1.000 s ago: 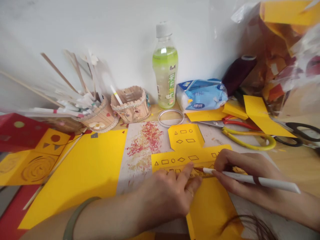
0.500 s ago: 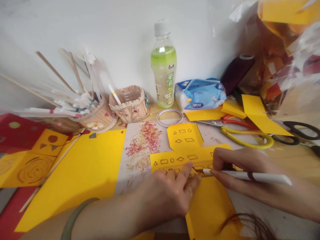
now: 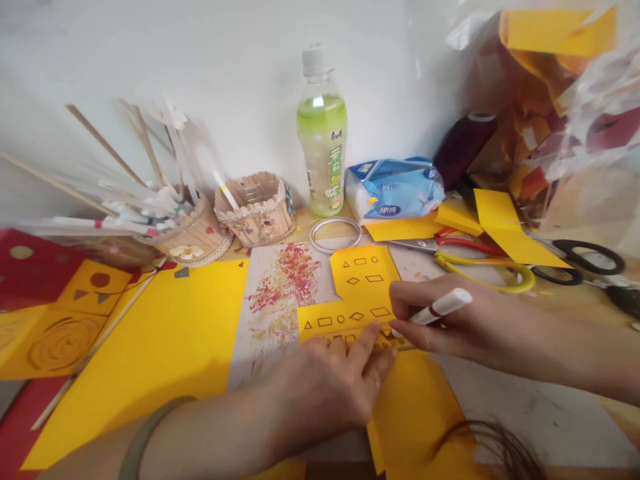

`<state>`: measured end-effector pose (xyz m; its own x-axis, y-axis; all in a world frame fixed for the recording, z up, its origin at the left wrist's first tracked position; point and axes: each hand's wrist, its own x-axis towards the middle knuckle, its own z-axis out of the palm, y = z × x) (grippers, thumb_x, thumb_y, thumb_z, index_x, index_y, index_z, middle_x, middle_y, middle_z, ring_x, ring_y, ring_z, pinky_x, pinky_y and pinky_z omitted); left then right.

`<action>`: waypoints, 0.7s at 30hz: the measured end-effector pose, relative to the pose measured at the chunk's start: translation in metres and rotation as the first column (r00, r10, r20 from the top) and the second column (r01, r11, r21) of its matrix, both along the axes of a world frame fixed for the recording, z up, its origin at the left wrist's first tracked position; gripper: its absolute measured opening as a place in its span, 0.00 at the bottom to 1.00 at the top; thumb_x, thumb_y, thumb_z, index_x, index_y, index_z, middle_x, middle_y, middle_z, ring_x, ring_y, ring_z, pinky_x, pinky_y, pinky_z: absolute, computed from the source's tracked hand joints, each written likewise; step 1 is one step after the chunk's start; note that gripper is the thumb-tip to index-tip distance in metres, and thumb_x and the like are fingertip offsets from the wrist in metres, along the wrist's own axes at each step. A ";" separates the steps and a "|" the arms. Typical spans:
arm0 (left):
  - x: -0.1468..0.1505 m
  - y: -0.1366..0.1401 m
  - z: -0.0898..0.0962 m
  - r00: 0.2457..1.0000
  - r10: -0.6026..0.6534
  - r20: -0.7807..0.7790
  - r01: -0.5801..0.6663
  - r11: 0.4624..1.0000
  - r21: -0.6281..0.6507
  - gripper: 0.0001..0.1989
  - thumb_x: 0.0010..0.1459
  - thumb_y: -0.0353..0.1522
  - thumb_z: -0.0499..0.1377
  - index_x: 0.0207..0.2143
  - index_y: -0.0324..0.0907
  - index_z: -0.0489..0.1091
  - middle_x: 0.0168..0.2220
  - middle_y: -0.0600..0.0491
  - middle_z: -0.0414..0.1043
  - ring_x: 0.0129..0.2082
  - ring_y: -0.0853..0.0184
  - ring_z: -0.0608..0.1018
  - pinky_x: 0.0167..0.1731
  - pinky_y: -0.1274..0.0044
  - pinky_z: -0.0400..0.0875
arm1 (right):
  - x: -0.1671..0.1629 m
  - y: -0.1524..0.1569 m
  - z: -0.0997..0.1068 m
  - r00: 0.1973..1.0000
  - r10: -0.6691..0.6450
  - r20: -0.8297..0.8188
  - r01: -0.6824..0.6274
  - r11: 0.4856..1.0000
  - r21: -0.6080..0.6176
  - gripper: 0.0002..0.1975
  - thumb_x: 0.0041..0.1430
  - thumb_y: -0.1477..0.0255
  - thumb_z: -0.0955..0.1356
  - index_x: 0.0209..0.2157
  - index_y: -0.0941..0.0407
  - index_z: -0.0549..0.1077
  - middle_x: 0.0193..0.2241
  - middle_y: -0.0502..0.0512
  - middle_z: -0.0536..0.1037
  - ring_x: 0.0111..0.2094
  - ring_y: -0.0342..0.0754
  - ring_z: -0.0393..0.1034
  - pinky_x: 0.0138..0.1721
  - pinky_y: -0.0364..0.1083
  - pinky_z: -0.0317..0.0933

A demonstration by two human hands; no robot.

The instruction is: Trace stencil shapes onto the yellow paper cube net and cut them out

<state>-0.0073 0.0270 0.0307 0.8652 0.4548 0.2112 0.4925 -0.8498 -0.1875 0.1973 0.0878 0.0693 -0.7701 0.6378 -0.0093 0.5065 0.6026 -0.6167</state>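
My right hand (image 3: 450,320) grips a white marker (image 3: 443,306) with a dark red band. Its tip, partly behind my fingers, is down at the edge of a clear ruler (image 3: 390,346) with printed numbers and what look like cut-out shapes. My left hand (image 3: 335,383) presses this ruler down with its thumb and forefinger, the other fingers curled. Beneath lies a cut yellow paper piece (image 3: 311,315), drawn with dark outlines of triangles, rectangles, ovals and diamonds. Both hands cover parts of the ruler and paper.
A yellow sheet (image 3: 170,333) lies left. Behind stand a basket of markers (image 3: 187,247), a second basket (image 3: 265,223), a drink bottle (image 3: 323,153) and a tissue pack (image 3: 395,193). A tape ring (image 3: 313,233), yellow-handled scissors (image 3: 480,273) and black-handled scissors (image 3: 595,257) lie near.
My right hand has shifted left along the ruler, nearer my left hand. The marker has swung from nearly flat to a steeper slant. My left hand stays on the ruler.
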 end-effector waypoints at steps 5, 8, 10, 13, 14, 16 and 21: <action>0.000 0.000 0.000 1.000 0.009 0.025 -0.010 1.000 0.012 0.16 0.61 0.24 0.48 0.46 0.36 0.70 0.49 0.40 0.73 0.21 0.67 0.76 0.13 0.76 0.69 | 0.011 0.002 -0.004 0.998 0.052 0.028 -0.053 0.998 0.044 0.09 0.62 0.70 0.61 0.26 0.54 0.60 0.19 0.43 0.63 0.19 0.38 0.56 0.19 0.39 0.48; 0.000 0.000 0.000 1.000 0.005 0.018 -0.005 1.000 0.003 0.15 0.61 0.24 0.48 0.46 0.35 0.70 0.49 0.39 0.72 0.21 0.66 0.77 0.14 0.76 0.69 | 0.018 0.006 -0.008 0.996 0.064 0.055 -0.068 0.995 0.069 0.10 0.61 0.71 0.62 0.26 0.54 0.59 0.18 0.42 0.62 0.18 0.36 0.55 0.18 0.37 0.47; 0.000 -0.001 -0.001 1.000 0.006 0.014 -0.006 1.000 -0.003 0.15 0.60 0.24 0.48 0.46 0.35 0.70 0.49 0.39 0.72 0.22 0.65 0.77 0.14 0.76 0.69 | 0.021 0.007 -0.011 0.995 0.075 0.062 -0.080 0.993 0.091 0.11 0.61 0.71 0.63 0.26 0.54 0.58 0.17 0.41 0.61 0.17 0.36 0.54 0.18 0.37 0.45; -0.001 -0.001 -0.001 1.000 0.013 0.013 -0.013 1.000 -0.001 0.15 0.61 0.24 0.48 0.47 0.35 0.69 0.50 0.39 0.72 0.23 0.66 0.78 0.14 0.77 0.70 | 0.021 0.007 -0.012 0.993 0.090 0.080 -0.098 0.990 0.101 0.12 0.62 0.69 0.62 0.26 0.54 0.57 0.17 0.41 0.60 0.17 0.36 0.53 0.18 0.38 0.44; -0.001 -0.001 -0.001 1.000 0.013 0.010 -0.013 1.000 0.001 0.15 0.61 0.24 0.48 0.47 0.35 0.69 0.50 0.39 0.72 0.23 0.66 0.78 0.15 0.77 0.70 | 0.020 0.007 -0.011 0.992 0.091 0.090 -0.100 0.990 0.102 0.12 0.62 0.68 0.62 0.25 0.54 0.56 0.17 0.41 0.60 0.17 0.36 0.53 0.18 0.38 0.44; -0.001 -0.001 -0.001 1.000 0.011 -0.005 -0.011 1.000 0.002 0.15 0.61 0.24 0.48 0.48 0.35 0.69 0.50 0.38 0.71 0.23 0.67 0.78 0.15 0.77 0.70 | 0.015 0.005 -0.006 0.989 0.100 0.106 -0.112 0.987 0.116 0.13 0.64 0.67 0.60 0.25 0.54 0.55 0.18 0.42 0.60 0.17 0.37 0.53 0.18 0.39 0.44; -0.001 -0.002 -0.003 1.000 0.018 0.006 -0.018 0.999 -0.027 0.15 0.60 0.24 0.49 0.48 0.35 0.68 0.48 0.39 0.73 0.24 0.65 0.78 0.15 0.75 0.70 | 0.001 0.003 0.010 0.982 0.146 0.117 -0.158 0.982 0.100 0.12 0.65 0.70 0.58 0.26 0.54 0.57 0.20 0.45 0.64 0.20 0.39 0.59 0.22 0.40 0.48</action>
<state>-0.0083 0.0253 0.0277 0.8555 0.4759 0.2041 0.5090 -0.8454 -0.1619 0.1980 0.0906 0.0796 -0.8564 0.5151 -0.0350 0.4640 0.7381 -0.4898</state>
